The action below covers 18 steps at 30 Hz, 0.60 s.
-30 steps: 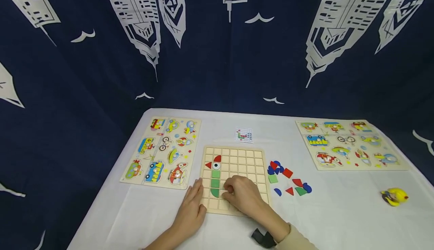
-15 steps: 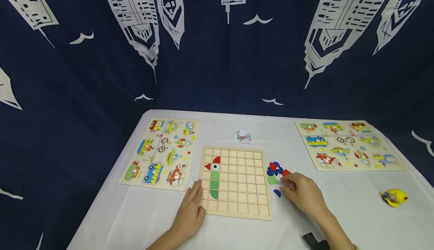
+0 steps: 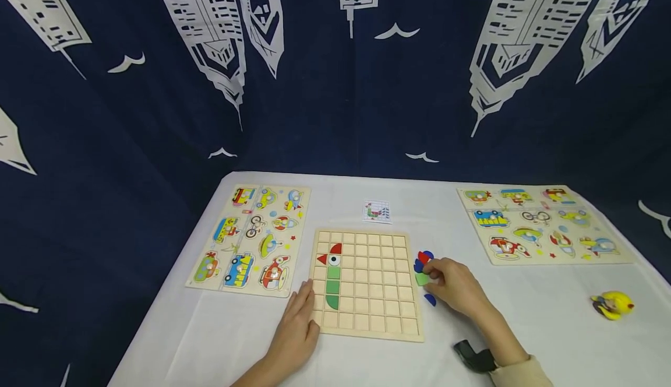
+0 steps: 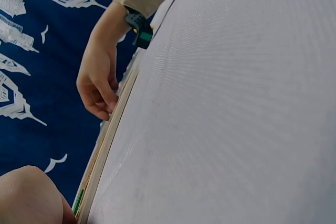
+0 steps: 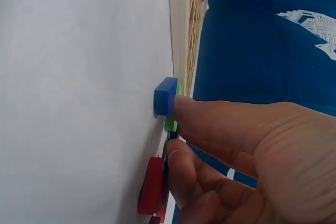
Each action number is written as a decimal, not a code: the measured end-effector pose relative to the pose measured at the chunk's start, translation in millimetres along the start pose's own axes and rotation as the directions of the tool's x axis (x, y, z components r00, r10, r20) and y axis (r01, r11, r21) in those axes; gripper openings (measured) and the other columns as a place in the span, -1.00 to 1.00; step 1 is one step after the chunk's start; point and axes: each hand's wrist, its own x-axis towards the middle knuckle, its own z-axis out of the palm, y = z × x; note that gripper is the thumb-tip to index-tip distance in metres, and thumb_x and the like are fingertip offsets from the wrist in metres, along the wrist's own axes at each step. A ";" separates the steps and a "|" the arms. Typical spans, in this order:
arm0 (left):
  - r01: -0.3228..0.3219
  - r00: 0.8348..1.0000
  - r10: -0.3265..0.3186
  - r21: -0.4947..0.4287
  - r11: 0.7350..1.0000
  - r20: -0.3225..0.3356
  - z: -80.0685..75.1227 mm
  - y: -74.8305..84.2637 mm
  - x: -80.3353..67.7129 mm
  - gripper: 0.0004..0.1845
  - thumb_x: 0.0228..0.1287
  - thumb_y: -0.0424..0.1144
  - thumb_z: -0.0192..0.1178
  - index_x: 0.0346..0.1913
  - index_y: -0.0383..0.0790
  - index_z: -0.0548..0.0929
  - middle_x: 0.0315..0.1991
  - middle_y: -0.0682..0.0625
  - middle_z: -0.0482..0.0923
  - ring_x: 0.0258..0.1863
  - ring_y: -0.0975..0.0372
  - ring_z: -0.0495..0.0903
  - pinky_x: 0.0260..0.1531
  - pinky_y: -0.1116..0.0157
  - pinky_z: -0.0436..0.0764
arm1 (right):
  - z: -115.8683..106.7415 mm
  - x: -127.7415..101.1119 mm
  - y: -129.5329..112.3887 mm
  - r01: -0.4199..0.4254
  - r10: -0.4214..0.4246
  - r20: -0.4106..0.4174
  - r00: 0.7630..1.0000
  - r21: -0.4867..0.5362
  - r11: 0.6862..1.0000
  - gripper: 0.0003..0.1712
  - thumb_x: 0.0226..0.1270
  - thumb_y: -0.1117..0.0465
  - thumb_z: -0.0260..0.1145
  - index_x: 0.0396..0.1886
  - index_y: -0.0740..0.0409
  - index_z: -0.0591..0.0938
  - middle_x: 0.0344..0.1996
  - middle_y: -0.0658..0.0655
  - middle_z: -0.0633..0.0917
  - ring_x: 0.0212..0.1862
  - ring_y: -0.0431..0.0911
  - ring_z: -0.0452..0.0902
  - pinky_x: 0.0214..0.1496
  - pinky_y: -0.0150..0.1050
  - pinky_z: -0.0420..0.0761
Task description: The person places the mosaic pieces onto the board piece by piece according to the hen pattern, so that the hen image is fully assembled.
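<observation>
The wooden grid board [image 3: 369,305] lies on the white table. Its left columns hold a red quarter piece [image 3: 336,249], a red triangle [image 3: 322,259], a white eye piece [image 3: 334,260], two green squares [image 3: 332,272] and a green quarter piece [image 3: 332,301]. My left hand [image 3: 295,329] rests along the board's left edge, fingers extended. Right of the board, my right hand [image 3: 458,285] has its thumb and index finger apart at a loose green square [image 3: 421,279]. The right wrist view shows its thumb [image 5: 226,121] beside this green square, with a blue half-round piece [image 5: 165,96] nearer the camera.
Red and blue pieces [image 3: 423,257] lie above the green square; my right hand covers others. A small pattern card [image 3: 377,211] lies behind the board. Vehicle puzzle boards stand left [image 3: 251,238] and right [image 3: 540,224]. A yellow toy figure [image 3: 612,305] lies at the right.
My right hand has left the board and moved right to the loose pieces, then shifted slightly left and up to the green square. My left hand has stayed at the board's edge.
</observation>
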 end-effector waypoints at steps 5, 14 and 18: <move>-0.002 1.000 0.002 0.009 1.000 -0.001 -2.0 -0.4 -0.1 -0.38 0.13 -0.46 0.09 0.30 -0.64 0.34 0.48 -0.26 0.17 0.49 -0.07 0.14 0.52 0.23 -0.15 | 3.0 1.7 1.7 0.023 -0.023 -0.001 1.000 0.023 0.999 -0.72 -0.04 0.35 0.51 -0.26 0.20 0.69 -0.47 0.04 0.54 -0.43 -0.14 0.34 -0.45 -0.37 0.33; -0.003 1.000 0.003 -0.003 1.000 0.002 -3.4 1.4 0.1 -0.38 0.11 -0.50 0.07 0.29 -0.66 0.34 0.48 -0.27 0.18 0.49 -0.09 0.15 0.42 -0.10 0.08 | 1.9 1.2 4.6 0.044 -0.044 0.012 0.999 0.020 0.999 -0.80 -0.01 0.31 0.50 -0.36 0.20 0.67 -0.53 -0.01 0.51 -0.44 -0.17 0.34 -0.47 -0.39 0.32; -0.019 1.000 0.019 0.009 1.000 -0.022 -2.4 1.4 -1.1 -0.39 0.10 -0.49 0.09 0.27 -0.66 0.36 0.46 -0.28 0.20 0.47 -0.09 0.17 0.48 0.05 0.02 | -0.1 0.6 3.1 0.024 -0.024 -0.003 1.000 -0.037 0.999 -0.79 -0.01 0.26 0.50 -0.35 0.20 0.69 -0.55 -0.04 0.55 -0.45 -0.17 0.37 -0.44 -0.35 0.35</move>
